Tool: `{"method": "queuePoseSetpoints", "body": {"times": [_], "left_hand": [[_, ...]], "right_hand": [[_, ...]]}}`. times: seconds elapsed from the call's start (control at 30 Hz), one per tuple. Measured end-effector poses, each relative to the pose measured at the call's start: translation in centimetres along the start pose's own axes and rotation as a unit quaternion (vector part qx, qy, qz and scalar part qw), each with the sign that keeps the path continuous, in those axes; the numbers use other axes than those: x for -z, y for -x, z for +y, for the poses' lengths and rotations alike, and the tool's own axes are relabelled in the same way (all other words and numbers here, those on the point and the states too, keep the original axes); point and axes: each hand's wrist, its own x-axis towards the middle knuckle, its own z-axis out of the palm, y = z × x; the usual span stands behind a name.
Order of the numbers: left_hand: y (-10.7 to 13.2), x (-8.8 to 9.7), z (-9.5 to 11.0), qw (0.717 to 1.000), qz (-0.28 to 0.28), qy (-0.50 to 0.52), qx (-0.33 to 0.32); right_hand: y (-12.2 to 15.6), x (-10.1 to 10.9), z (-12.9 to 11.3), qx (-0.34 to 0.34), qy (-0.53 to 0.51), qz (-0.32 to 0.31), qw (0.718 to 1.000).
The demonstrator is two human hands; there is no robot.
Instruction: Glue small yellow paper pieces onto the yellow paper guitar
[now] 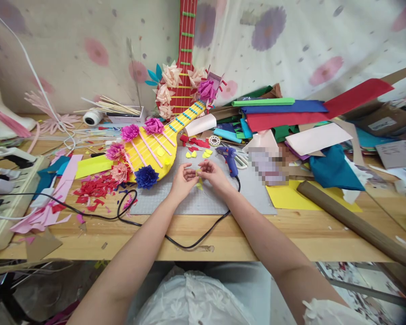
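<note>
Over the grey cutting mat [257,201], my left hand [183,179] and my right hand [214,175] meet fingertip to fingertip. Between them they pinch a small yellow paper petal [199,184], partly hidden by the fingers. More yellow paper petals [191,154] and red paper pieces [199,143] lie just beyond my hands. To the right of my right hand rests a blue glue gun [228,160], its black cord looping under my forearms. At the left of the mat leans a yellow lute-shaped paper model [155,151], decorated with pink flowers and a dark blue flower [147,176].
A red model instrument [185,76] stands against the curtain. Folded coloured sheets [284,108] pile up at the right, near a brown roll [355,223]. Red scraps [96,187] and a power strip [18,198] lie left. Scissors [242,159] sit beside the glue gun.
</note>
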Motion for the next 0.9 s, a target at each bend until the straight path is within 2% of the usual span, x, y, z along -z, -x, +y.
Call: {"method": "queuePoseSetpoints", "body": {"times": [0.17,0.4,0.5,0.6,0.67,0.73,0.8,0.9], "left_hand": [[0.0,0.0,0.6,0.999,0.033,0.008,0.036],[0.1,-0.1,0.8,0.999,0.037,0.017,0.036],[0.1,-0.1,0.9,0.997,0.051,0.024,0.045],[0.1,0.0,0.8,0.996,0.067,0.019,0.051],[0.0,0.1,0.7,0.996,0.069,0.021,0.049],[0.0,0.1,0.6,0.996,0.073,0.029,0.047],[-0.1,0.1,0.5,0.995,0.082,0.039,0.048],[-0.3,0.1,0.5,0.992,0.104,0.047,0.052]], "right_hand": [[0.4,0.0,-0.5,-0.015,-0.019,-0.019,1.000],[0.5,-0.3,-0.4,-0.023,-0.013,-0.006,1.000],[0.6,0.2,-1.3,-0.034,-0.008,-0.010,0.999],[1.3,2.6,-3.3,-0.033,0.069,-0.049,0.996],[2.0,5.3,-4.7,-0.042,0.145,-0.100,0.984],[2.7,8.1,-5.7,-0.066,0.192,-0.126,0.971],[3.0,10.4,-5.8,-0.070,0.250,-0.074,0.963],[2.3,11.7,-4.9,-0.031,0.353,0.113,0.928]]}}
